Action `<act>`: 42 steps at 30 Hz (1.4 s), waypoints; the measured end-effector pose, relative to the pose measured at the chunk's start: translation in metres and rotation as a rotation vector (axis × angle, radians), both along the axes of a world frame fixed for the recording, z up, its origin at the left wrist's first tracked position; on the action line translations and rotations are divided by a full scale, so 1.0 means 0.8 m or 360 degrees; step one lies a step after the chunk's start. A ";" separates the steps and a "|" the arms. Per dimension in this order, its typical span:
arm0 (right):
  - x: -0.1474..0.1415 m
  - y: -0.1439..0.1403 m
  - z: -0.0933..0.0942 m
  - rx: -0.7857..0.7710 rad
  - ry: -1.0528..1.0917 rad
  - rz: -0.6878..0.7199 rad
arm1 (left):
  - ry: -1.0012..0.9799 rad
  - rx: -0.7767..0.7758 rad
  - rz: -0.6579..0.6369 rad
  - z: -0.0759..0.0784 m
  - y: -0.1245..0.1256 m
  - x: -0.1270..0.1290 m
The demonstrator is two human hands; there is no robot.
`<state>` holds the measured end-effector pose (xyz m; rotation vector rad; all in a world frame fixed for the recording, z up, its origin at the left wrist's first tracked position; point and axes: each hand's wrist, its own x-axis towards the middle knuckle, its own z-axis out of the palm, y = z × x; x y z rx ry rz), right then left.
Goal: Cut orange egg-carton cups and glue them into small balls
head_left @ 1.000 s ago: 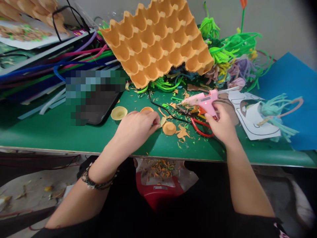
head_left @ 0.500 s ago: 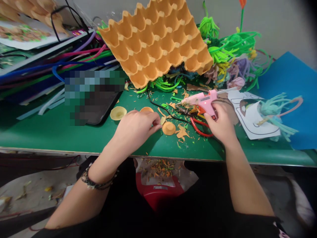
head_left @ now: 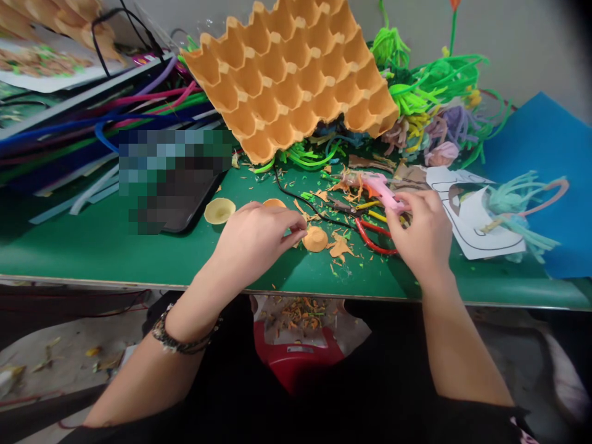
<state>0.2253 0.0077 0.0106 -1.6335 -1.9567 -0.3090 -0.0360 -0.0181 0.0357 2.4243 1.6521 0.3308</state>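
My left hand [head_left: 259,237] is over the green table with thumb and forefinger pinched together. Any small thing in the pinch is hidden. Right beside those fingertips sits a small orange egg-carton cup [head_left: 315,239], dome up. A second orange cup [head_left: 274,203] is partly covered by the hand, and a pale yellow cup [head_left: 220,211] stands to its left. My right hand [head_left: 419,231] is closed round the handle of a pink hot glue gun [head_left: 377,185], which is low over the table, its nozzle pointing left among scraps. Red-handled scissors [head_left: 374,237] and yellow-handled pliers [head_left: 370,209] lie underneath.
A big orange egg tray [head_left: 300,80] leans at the back, before green and pastel pipe-cleaner bundles [head_left: 430,86]. A dark phone [head_left: 185,197] lies left, near long coloured strips [head_left: 69,139]. Cut paper [head_left: 485,228] and a blue sheet [head_left: 546,154] are right. A red bin [head_left: 296,357] is below.
The glue gun has tipped down and its body now slants toward my right hand, which has shifted slightly right. My left fingertips moved a little right, covering a small yellowish scrap.
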 end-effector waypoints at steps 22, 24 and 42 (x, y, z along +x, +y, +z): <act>-0.094 -0.041 -0.004 -0.0046 0.0456 0.0913 | -0.0700 -0.0339 0.0065 0.001 -0.008 0.003; -0.095 -0.041 -0.004 -0.0033 0.0440 0.0916 | -0.0691 -0.0342 0.0070 0.001 -0.008 0.003; -0.075 -0.035 0.008 0.0072 0.0425 0.0811 | -0.0550 -0.0258 0.0143 0.000 -0.004 -0.004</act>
